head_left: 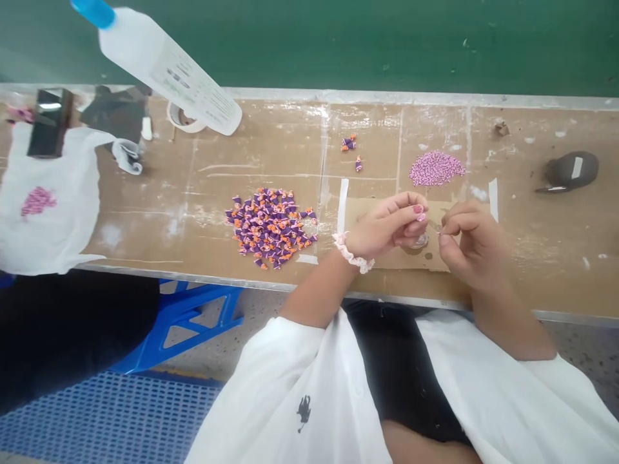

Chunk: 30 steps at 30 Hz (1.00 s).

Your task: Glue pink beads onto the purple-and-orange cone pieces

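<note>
My left hand (389,222), with a white scrunchie at the wrist, pinches a tiny pink piece (422,217) between thumb and fingertips. Facing it, my right hand (471,241) has its fingers closed on a thin, pale object (436,227), too small to name. Below my left fingertips a small, shiny round dish or lid (420,241) rests on a taped-down cardboard sheet (387,260). Behind my hands lies a heap of small pink pieces (436,169). To the left is a large pile of little purple, orange and pink figures (271,225).
A few similar figures (348,143) lie farther back. Toward the left are a white bottle (169,67), a tape roll (186,120), a white plastic bag (53,225) and a dark box (49,122). A dark rounded object (573,171) sits at right. A blue stool (193,316) stands below.
</note>
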Tool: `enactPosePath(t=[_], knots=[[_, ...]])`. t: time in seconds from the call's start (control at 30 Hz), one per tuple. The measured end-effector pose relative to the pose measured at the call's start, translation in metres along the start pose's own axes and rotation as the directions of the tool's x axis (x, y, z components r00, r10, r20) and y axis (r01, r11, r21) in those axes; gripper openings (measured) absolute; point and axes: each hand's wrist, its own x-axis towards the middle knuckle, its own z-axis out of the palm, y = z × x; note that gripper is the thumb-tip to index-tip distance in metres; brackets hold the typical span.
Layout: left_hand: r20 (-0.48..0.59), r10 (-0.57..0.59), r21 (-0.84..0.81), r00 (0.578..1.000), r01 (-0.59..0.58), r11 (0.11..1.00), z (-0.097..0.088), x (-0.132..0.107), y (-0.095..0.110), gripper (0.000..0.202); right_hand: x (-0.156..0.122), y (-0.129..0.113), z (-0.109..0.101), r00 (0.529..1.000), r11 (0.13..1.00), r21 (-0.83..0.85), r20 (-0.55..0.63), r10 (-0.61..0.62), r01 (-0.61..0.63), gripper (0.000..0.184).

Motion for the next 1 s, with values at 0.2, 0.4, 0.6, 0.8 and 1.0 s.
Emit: enactPosePath(t=[0.2, 0.4, 0.6, 0.8, 1.0], knots=[[0.024, 0.025, 0.092, 0.999, -0.027, 0.995, 0.002, -0.003, -0.010, 0.040, -0.003, -0.002, 0.005, 0.998, 0.994, -0.100, -0.041, -0.036, 0.032, 0.022], [0.065, 0.053, 0.177, 0.996, -0.064, 0.982, 0.000, -0.003, -0.015, 0.041, -0.001, -0.002, 0.005, 0.997, 0.989, -0.136, -0.032, -0.065, 0.060, 0.022], [0.069, 0.082, 0.211, 0.994, -0.094, 0.973, 0.002, -0.003, -0.013, 0.044, -0.002, -0.003, 0.004, 0.998, 0.985, -0.170, -0.031, -0.048, 0.042, 0.022], [0.072, 0.105, 0.307, 0.992, -0.122, 0.944, -0.003, -0.002, -0.012, 0.044, -0.001, -0.005, 0.001, 0.994, 0.971, -0.213, 0.044, -0.097, 0.104, 0.024], [0.110, 0.099, 0.310, 0.989, -0.129, 0.942, -0.008, -0.001, -0.013, 0.045, -0.001, -0.004, -0.002, 0.995, 0.976, -0.204, 0.080, -0.060, 0.075, 0.017]])
